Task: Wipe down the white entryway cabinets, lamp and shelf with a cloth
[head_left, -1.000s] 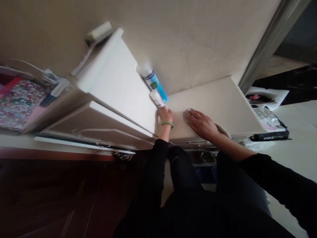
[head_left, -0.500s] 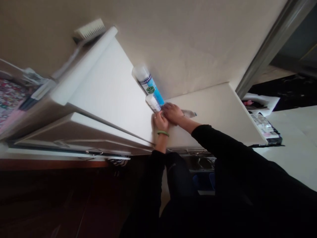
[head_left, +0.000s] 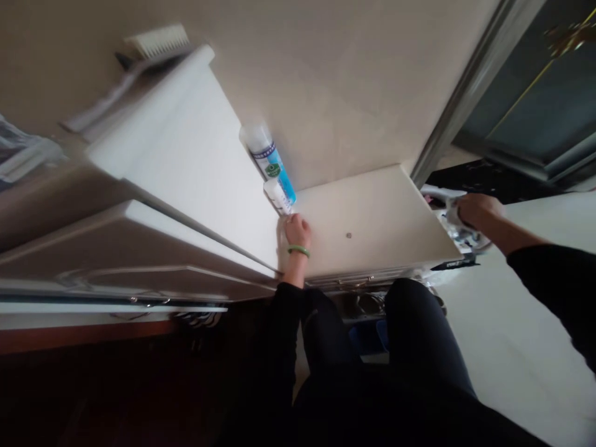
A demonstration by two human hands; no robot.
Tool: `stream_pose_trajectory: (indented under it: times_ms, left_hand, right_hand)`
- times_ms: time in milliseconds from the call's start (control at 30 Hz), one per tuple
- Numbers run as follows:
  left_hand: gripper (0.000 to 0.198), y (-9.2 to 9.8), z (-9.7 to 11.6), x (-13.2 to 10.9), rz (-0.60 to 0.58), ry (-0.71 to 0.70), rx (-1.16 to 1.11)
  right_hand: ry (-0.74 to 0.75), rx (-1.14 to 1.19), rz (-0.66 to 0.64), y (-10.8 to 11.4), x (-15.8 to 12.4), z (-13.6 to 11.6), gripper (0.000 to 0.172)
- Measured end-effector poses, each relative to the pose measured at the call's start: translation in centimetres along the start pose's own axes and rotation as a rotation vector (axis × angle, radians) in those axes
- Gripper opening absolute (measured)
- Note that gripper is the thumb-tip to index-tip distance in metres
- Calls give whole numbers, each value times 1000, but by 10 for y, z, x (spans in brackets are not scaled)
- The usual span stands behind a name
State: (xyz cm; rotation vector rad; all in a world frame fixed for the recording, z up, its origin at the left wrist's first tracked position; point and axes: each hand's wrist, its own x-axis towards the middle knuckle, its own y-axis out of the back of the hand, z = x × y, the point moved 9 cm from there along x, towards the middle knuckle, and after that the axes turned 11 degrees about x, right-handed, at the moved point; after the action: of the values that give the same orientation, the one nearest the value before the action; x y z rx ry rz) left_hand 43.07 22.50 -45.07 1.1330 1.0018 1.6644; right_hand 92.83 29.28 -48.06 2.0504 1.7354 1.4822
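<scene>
The single head view looks from above the wearer's dark-trousered knees (head_left: 414, 329), facing forward and steeply down across the near edge of the flat, smooth white cabinet top (head_left: 391, 211) toward the plain beige wall (head_left: 354, 87) beyond its far edge, near enough to frame both edges.

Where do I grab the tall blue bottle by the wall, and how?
I'd wrap a hand round the upper body of the tall blue bottle, just below its pale cap, coming from above and the right. It's round and upright. The white cabinet is on its left, the wall behind, and the small white bottle hides part of its lower front.
</scene>
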Motion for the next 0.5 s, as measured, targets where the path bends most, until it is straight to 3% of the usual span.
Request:
stream_pose_trajectory:
  times_ms: [67,100,133,167,267,300,400,500]
  left_hand:
    - [21,1,1,-1,14,3,-33]
    - [21,2,1,-2,24,4,-53]
    - [20,3,2,-3,33,3,-73]
    - [19,4,2,-4,42,2,-94]
    - [24,6,1,-7,71,-4,-154]
    - [26,7,-1,-8,80,1,-167]
    - [29,5,-5,-9,96,1,-171]
    - [31,3,-6,-8,96,-24,-157]
  right_hand:
    - [-183,-112,183,34,-8,6,95]
    - [-225,-153,212,36,-6,-3,91]
    - [-196,-168,161,24,0,-21,84]
    - [-116,-161,53,0,9,-47,76]
    - [226,-66,-392,-101,17,-147,44]
    - [310,-32,-499,-131,15,-177,45]
    - [363,-12,-667,-203,19,-235,60]
    - [270,-21,-718,-253,46,-264,63]
